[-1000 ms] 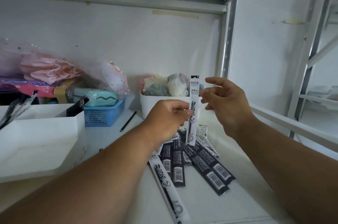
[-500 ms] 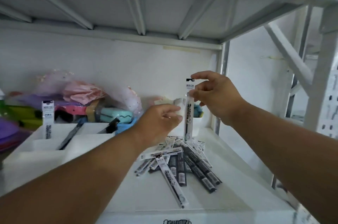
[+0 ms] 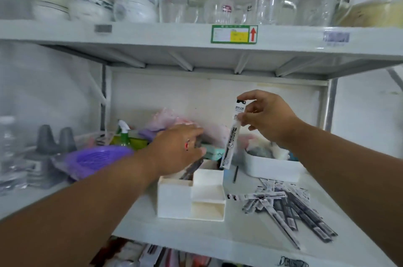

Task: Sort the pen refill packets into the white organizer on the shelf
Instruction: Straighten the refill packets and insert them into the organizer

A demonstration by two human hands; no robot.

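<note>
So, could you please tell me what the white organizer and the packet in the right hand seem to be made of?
White organizer: probably matte plastic; smooth, even walls with crisp moulded edges. Packet: likely thin printed plastic film, flat and slightly glossy, though blur leaves that uncertain.

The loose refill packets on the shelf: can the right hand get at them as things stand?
Probably not right away. The right hand already pinches an upright packet above the white organizer. The pile lies uncovered just below and right of it, so the way is free once that grip lets go.
</note>
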